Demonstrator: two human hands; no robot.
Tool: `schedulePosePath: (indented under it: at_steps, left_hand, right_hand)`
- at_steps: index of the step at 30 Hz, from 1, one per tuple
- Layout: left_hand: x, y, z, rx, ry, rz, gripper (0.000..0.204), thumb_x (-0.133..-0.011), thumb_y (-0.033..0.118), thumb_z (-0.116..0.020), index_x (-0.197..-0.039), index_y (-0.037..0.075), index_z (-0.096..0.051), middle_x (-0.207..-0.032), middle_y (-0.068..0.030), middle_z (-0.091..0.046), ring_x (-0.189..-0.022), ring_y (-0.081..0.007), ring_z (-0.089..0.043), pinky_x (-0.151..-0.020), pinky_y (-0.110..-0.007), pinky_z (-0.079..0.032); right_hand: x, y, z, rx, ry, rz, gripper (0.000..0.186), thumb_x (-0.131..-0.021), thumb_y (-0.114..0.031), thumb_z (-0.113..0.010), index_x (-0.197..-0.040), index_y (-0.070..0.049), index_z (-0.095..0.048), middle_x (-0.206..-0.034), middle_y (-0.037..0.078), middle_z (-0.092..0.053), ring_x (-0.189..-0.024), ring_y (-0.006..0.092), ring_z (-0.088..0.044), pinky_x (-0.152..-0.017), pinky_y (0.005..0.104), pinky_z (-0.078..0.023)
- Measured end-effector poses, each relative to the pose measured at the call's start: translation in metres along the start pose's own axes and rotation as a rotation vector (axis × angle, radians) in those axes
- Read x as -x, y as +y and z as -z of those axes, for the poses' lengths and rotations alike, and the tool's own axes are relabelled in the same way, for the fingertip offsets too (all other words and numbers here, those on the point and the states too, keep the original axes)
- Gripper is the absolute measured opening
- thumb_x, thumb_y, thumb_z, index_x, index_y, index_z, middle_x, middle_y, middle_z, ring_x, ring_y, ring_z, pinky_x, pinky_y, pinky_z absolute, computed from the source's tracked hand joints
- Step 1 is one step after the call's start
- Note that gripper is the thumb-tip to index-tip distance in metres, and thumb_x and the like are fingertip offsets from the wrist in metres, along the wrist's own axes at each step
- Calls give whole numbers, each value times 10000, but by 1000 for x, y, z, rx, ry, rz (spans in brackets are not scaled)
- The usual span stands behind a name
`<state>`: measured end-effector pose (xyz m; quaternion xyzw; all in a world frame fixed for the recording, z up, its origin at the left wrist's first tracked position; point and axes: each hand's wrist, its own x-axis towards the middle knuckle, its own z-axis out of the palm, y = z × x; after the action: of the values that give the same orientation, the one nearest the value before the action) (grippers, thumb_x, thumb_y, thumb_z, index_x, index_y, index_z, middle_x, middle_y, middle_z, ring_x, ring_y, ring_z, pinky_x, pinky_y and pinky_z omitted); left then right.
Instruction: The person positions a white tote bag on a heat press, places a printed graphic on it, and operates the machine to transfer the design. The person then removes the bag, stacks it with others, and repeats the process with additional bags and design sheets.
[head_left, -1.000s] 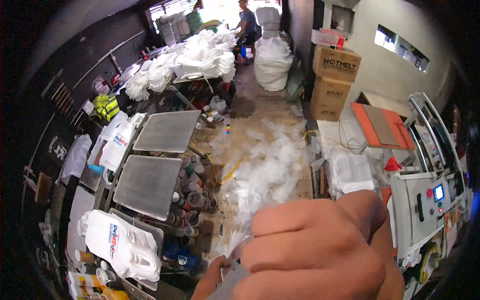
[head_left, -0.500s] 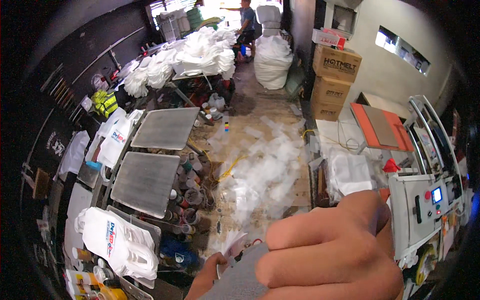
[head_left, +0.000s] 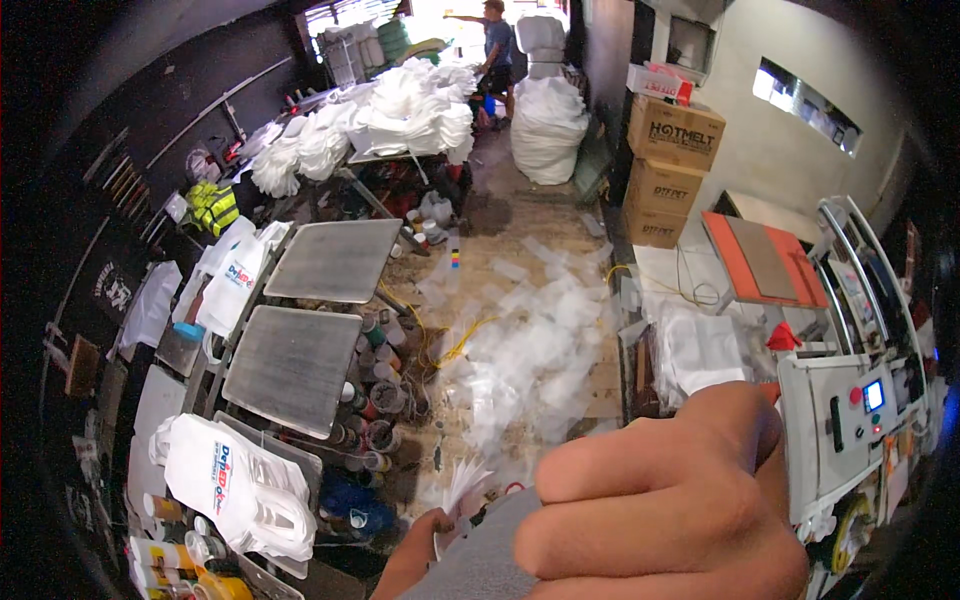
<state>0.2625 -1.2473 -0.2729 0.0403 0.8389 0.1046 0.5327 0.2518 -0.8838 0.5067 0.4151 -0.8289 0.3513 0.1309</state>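
Observation:
My right hand (head_left: pixel 665 500) fills the lower right foreground, very close to the camera, fingers curled; whatever they hold is hidden. Lower down at centre, my left hand (head_left: pixel 432 525) is small and partly behind grey fabric (head_left: pixel 470 565), its fingers curled by something pale that I cannot make out. Just beyond it are fanned white sheets (head_left: pixel 462 485). A stack of printed white bags (head_left: pixel 225 475) lies on a platen left of that hand. Right of my right hand stands a heat press (head_left: pixel 830 430) with a small lit screen.
Two bare metal platens (head_left: pixel 295 370) stand left, above tubs (head_left: pixel 385 400). Translucent scraps (head_left: pixel 530 340) and yellow cable (head_left: pixel 455 348) litter the floor. Cartons (head_left: pixel 670 130) stand right. White bags (head_left: pixel 415 115) heap on a back table near a person (head_left: pixel 497 45) and a bulky sack (head_left: pixel 548 130).
My right hand has shifted slightly to the right, uncovering more grey fabric and white sheets. The person at the back has stretched an arm out to the left.

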Motion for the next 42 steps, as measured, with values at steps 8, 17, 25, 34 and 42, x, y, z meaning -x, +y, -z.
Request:
schedulePosePath:
  at_steps: [8,17,25,34,42]
  left_hand:
    - [-1,0,0,-2,5,1,540,-701,393,-756,-1047,-21,-717,-1069,-180,-716,-968,-293,-675,-851,-421,-527]
    - [-2,-3,3,-17,15,2,556,-705,395,-750,-1062,-29,-711,-1086,-189,-713,-983,-304,-677,-863,-420,-526]
    - [-8,-10,-2,-38,33,-14,570,-708,396,-745,-1076,-37,-706,-1101,-198,-711,-996,-313,-679,-874,-420,-526]
    - [-11,-13,-7,25,23,-22,591,-710,412,-738,-1081,-47,-702,-1129,-218,-702,-1006,-332,-687,-865,-411,-534]
    - [-13,-4,-3,7,12,-8,590,-708,410,-739,-1079,-47,-702,-1120,-214,-705,-997,-325,-687,-861,-410,-535]
  right_hand:
    - [-1,-3,0,-8,-1,10,167,-584,-208,-551,-607,-48,-509,-672,67,-557,-578,199,-600,-445,292,-351]
    - [-1,-5,1,-9,0,7,166,-600,-201,-567,-614,-45,-512,-670,72,-555,-573,200,-596,-442,296,-353]
    - [4,-4,3,-13,3,-3,166,-615,-194,-582,-621,-43,-514,-668,76,-554,-569,201,-593,-440,300,-354]
    - [4,-2,1,-23,15,13,168,-631,-187,-597,-629,-40,-517,-667,81,-552,-564,202,-589,-437,305,-356]
    - [-3,2,-3,-40,20,45,171,-646,-181,-612,-635,-37,-520,-665,85,-551,-560,203,-585,-435,309,-358]
